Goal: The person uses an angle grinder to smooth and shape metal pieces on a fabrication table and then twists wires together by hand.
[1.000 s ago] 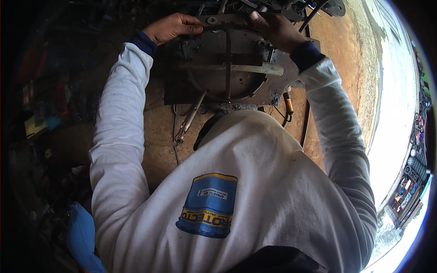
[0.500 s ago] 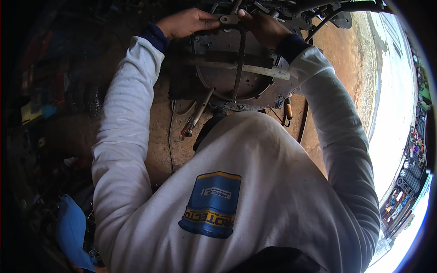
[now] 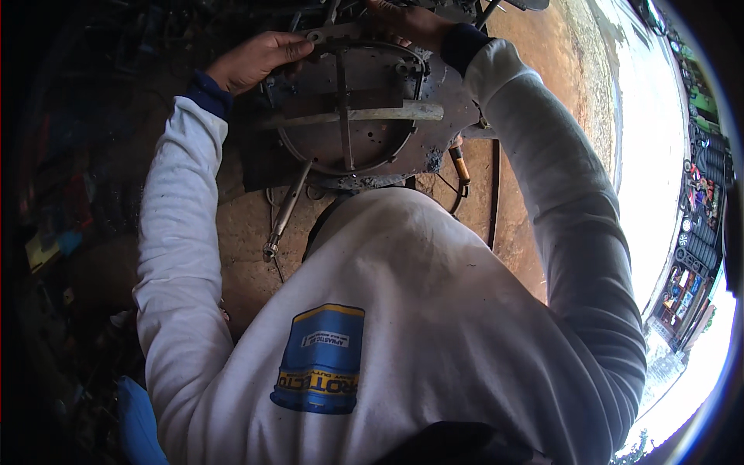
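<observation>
My left hand [image 3: 260, 62] pinches the near left end of a flat metal strip [image 3: 341, 32] with a round hole in it, thumb on top. At the strip's other end, my right hand [image 3: 411, 23] curls round it, its fingertips showing below; part of that hand is cut off by the upper edge. Just below the strip lies a dark round metal frame [image 3: 390, 155] with an upright cross bar [image 3: 343, 139]. A paler flat bar [image 3: 422, 112] crosses the frame sideways. All of this rests on a dark metal plate [image 3: 446, 85].
A tube-shaped metal tool [image 3: 288, 205] leans off the plate's near left edge. At the near right hangs a tool with an orange-brown handle [image 3: 459, 161] and a cable. Dark metal clutter fills the far left; a blue object [image 3: 139, 422] lies at the lower left.
The whole view has shifted, moving the scene leftward. My right hand has moved away and to the right relative to the round frame. My left hand still holds the strip's end.
</observation>
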{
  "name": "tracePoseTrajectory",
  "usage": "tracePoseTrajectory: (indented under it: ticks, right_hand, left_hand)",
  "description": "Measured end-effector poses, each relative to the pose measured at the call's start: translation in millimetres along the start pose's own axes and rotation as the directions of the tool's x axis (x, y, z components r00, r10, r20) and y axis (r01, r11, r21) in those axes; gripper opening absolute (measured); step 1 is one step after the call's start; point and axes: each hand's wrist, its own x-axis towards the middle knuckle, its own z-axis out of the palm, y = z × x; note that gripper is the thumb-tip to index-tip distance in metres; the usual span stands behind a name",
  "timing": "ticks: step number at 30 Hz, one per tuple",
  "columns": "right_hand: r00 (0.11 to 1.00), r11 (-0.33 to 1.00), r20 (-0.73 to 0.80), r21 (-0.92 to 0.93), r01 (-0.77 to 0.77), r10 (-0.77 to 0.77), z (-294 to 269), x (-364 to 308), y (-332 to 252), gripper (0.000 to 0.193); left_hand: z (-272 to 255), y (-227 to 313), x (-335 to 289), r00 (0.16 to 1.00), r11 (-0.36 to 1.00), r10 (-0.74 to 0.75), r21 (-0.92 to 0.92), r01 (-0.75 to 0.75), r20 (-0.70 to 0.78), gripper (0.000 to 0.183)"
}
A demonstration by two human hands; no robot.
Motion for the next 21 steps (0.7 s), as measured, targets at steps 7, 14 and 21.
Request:
tracePoseTrajectory:
  ticks: [7,14,21]
  right_hand:
    - [0.998,0.968,-0.055,-0.244,-0.055,0.042,32,-9,-11,0.081]
    - [0.998,0.958,-0.017,-0.281,-0.055,0.052,30,-31,-48,0.08]
    - [0.992,0.966,-0.122,0.251,0.066,-0.036,-3,-18,8,0.086]
  left_hand:
    - [2,8,1,0.999,0.999,-0.042,-0.035,0.042,-0.01,0.043]
    - [-3,20,2,0.995,0.995,-0.059,0.08,0.052,0.081,0.041]
    - [-4,18,5,0.993,0.995,-0.068,0.082,0.061,0.094,0.042]
